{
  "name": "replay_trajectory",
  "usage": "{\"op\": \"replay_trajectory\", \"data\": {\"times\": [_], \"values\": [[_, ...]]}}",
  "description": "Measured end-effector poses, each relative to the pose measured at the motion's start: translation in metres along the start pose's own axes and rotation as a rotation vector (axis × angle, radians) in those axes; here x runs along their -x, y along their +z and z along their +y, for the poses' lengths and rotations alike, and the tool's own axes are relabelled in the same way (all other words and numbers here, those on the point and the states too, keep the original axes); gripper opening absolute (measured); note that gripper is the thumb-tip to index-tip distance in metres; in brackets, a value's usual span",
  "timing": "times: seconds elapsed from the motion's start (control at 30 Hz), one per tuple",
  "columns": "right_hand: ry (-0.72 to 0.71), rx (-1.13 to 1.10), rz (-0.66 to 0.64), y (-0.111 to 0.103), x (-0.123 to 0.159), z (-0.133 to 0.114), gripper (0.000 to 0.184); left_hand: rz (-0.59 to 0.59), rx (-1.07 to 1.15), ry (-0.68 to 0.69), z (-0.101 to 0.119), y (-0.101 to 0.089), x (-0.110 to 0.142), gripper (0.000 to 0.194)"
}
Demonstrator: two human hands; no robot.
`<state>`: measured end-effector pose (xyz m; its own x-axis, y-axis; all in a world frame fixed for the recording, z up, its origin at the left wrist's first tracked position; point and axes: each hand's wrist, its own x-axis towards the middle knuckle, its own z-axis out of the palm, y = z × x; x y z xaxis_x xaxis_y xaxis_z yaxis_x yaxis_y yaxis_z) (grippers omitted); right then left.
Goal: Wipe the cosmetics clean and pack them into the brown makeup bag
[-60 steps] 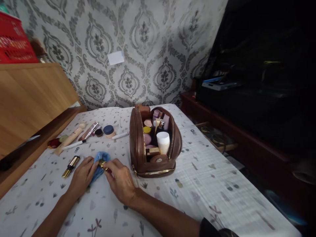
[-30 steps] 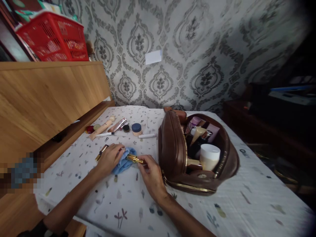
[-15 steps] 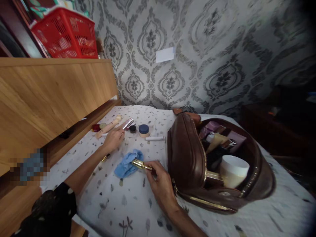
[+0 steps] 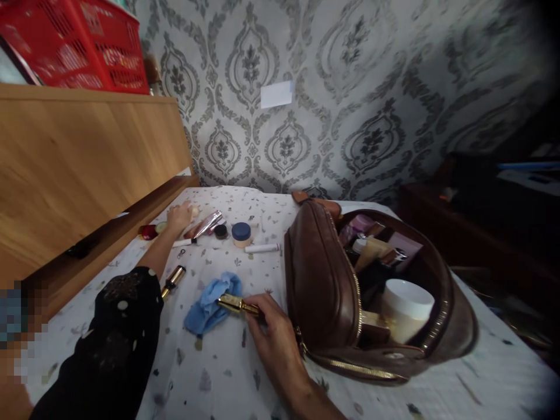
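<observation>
My right hand [image 4: 275, 326] is closed round one end of a shiny gold cosmetic tube [image 4: 231, 302]. The tube's other end lies against a crumpled blue cloth [image 4: 207, 309]. Farther off on the left, my left hand [image 4: 179, 217] curls over a beige tube with a rounded pale cap [image 4: 195, 210]; most of that tube is hidden under the hand and forearm. Beside it lie a clear pinkish tube [image 4: 207, 224] and a white stick with a dark end [image 4: 184, 242]. A gold-and-black tube [image 4: 173, 282] rests near my left sleeve.
To the right stands an open brown cosmetic bag [image 4: 321, 280] holding a white jar [image 4: 406, 306] and several other items. A blue-lidded jar [image 4: 241, 234], small black pot [image 4: 221, 231], white tube [image 4: 261, 248] and red-ended item [image 4: 149, 232] lie about. A wooden cabinet [image 4: 87, 151] borders the left.
My left hand has moved away and to the left, from near the clear pinkish tube onto the beige tube. My right hand still holds the gold tube at the cloth. The view has shifted right.
</observation>
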<state>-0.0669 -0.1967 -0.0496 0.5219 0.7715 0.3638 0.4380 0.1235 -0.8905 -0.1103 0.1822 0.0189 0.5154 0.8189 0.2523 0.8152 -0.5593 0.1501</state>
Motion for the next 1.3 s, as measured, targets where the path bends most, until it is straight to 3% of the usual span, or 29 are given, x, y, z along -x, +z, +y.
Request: {"op": "replay_trajectory", "data": {"times": [0.13, 0.3, 0.47, 0.57, 0.63, 0.73, 0.8, 0.87, 1.0, 1.07, 1.13, 1.2, 1.3], "values": [[0.010, 0.007, 0.021, 0.001, 0.002, -0.002, 0.026, -0.056, 0.006, -0.093, 0.014, 0.007, -0.010, 0.043], [0.028, 0.040, -0.008, -0.001, 0.002, -0.008, 0.031, -0.085, 0.040, -0.057, 0.029, 0.010, -0.010, 0.033], [0.087, 0.217, -0.084, 0.000, 0.003, -0.014, 0.028, 0.072, 0.138, 0.014, 0.038, 0.001, -0.003, 0.033], [0.038, 0.380, -0.139, -0.001, 0.005, -0.018, 0.022, 0.146, 0.219, 0.055, 0.041, -0.010, 0.011, 0.037], [-0.027, 0.479, -0.145, -0.003, 0.007, -0.021, 0.022, 0.162, 0.433, 0.063, 0.046, -0.020, 0.029, 0.037], [-0.117, 0.586, -0.108, -0.005, 0.009, -0.025, 0.026, 0.064, 0.784, -0.031, 0.059, -0.037, 0.075, 0.053], [-0.170, 0.641, -0.081, -0.006, 0.010, -0.026, 0.025, -0.030, 0.991, -0.020, 0.070, -0.046, 0.115, 0.052], [-0.204, 0.690, -0.088, -0.006, 0.010, -0.025, 0.024, -0.126, 1.121, 0.001, 0.080, -0.052, 0.156, 0.047], [-0.180, 0.689, -0.155, -0.006, 0.009, -0.024, 0.025, -0.236, 1.210, -0.112, 0.090, -0.052, 0.220, 0.050], [-0.152, 0.609, -0.142, -0.008, 0.008, -0.028, 0.023, -0.265, 1.235, -0.138, 0.090, -0.050, 0.241, 0.049], [-0.129, 0.469, -0.127, -0.010, 0.009, -0.034, 0.034, -0.258, 1.261, -0.135, 0.089, -0.048, 0.256, 0.047], [-0.105, 0.275, -0.126, -0.010, 0.009, -0.038, 0.048, -0.245, 1.266, -0.112, 0.088, -0.048, 0.269, 0.045], [-0.061, -0.019, -0.118, -0.005, 0.012, -0.040, 0.050, -0.237, 1.241, -0.094, 0.085, -0.046, 0.281, 0.043]]}}
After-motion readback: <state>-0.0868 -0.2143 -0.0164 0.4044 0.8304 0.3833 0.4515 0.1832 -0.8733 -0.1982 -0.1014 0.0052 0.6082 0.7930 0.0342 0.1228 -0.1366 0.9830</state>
